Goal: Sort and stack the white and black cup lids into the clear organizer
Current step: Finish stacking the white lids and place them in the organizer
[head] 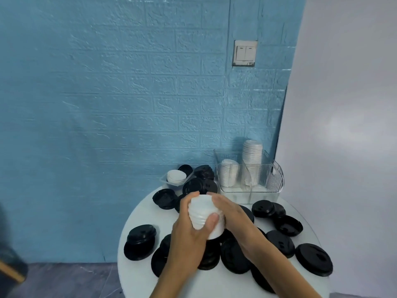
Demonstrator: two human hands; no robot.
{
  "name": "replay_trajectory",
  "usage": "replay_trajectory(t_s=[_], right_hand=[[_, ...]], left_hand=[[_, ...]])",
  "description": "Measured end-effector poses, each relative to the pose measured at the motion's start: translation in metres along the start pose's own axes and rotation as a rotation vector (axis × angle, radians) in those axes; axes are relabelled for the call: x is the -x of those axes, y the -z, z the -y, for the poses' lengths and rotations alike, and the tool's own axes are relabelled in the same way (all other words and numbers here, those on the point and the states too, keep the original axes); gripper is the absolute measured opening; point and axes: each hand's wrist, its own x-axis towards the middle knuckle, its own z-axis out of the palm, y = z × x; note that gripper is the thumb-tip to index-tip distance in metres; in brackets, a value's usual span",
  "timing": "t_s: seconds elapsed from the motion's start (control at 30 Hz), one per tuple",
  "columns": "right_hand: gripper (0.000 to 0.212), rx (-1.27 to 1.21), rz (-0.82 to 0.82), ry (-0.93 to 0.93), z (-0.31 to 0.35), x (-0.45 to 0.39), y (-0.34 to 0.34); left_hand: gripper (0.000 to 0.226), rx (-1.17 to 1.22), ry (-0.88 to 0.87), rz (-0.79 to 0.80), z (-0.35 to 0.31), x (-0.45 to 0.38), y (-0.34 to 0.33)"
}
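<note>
- White round table carries everything, scattered black lids included.
- Clear organizer stands at the table's far edge, white stacks inside.
- Left hand and right hand clasp a white lid stack above the table's middle; next, likely carry it into the organizer.

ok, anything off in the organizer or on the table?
Yes: the tall stack of white lids in the clear plastic organizer leans and juts above its rim. Loose black plastic lids lie scattered over the round white table. Both hands hold a white lid stack.
</note>
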Motion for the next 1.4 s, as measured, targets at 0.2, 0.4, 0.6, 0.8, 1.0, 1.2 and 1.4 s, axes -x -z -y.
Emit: replay_trajectory(t_s=[0.2,0.4,0.6,0.8,1.0,1.2,1.4], right_hand=[[0.029,0.067,-0.095,0.015,0.037,-0.036,0.029],[0.029,0.063,-0.164,-0.008,0.079,-0.107,0.071],[0.011,0.037,-0.277,-0.026,0.093,-0.180,0.093],[0.021,0.155,-0.325,-0.027,0.082,-0.244,0.113],[0.039,0.212,-0.370,-0.026,0.059,-0.283,0.129],[0.051,0.372,-0.346,-0.120,0.042,-0.304,0.133],[0.058,0.510,-0.348,-0.167,0.035,-0.316,0.128]], left_hand=[[0.065,-0.062,-0.092,0.015,-0.012,-0.074,-0.025],[0.071,-0.118,-0.128,0.129,-0.018,-0.159,-0.060],[0.093,-0.131,-0.047,0.389,0.006,-0.246,-0.087],[0.104,-0.313,-0.053,0.381,0.036,-0.308,-0.108],[0.108,-0.349,-0.074,0.379,0.059,-0.340,-0.124],[0.105,-0.475,-0.050,0.388,0.080,-0.348,-0.135],[0.107,-0.577,-0.030,0.409,0.095,-0.350,-0.136]])
